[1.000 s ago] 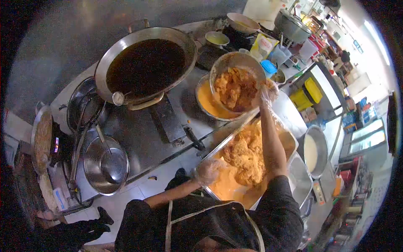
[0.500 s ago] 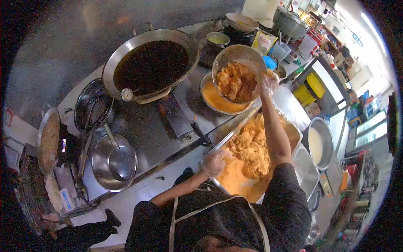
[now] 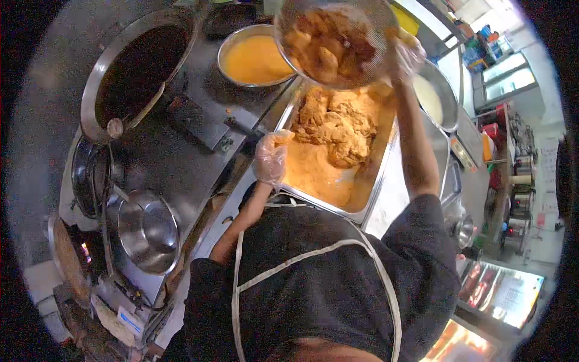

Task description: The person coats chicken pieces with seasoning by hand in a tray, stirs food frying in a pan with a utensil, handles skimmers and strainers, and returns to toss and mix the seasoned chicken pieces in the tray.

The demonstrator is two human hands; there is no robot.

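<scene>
Battered pieces lie in a mesh strainer, which my gloved right hand grips by its right rim. The strainer hangs above the far end of a metal tray. Orange flour and coated pieces fill much of that tray. My left hand, in a clear plastic glove, is at the tray's left edge with its fingers curled; whether anything is in them is hidden. Left of the strainer sits a bowl of orange liquid.
A large pan of dark oil with a thermometer stands at the upper left. Below it are a steel bowl and a dark pan. On the right is a bowl of pale liquid.
The view has swung right and down. My right hand has brought the strainer from above the orange liquid to over the tray's far end. My left hand remains beside the tray's left edge.
</scene>
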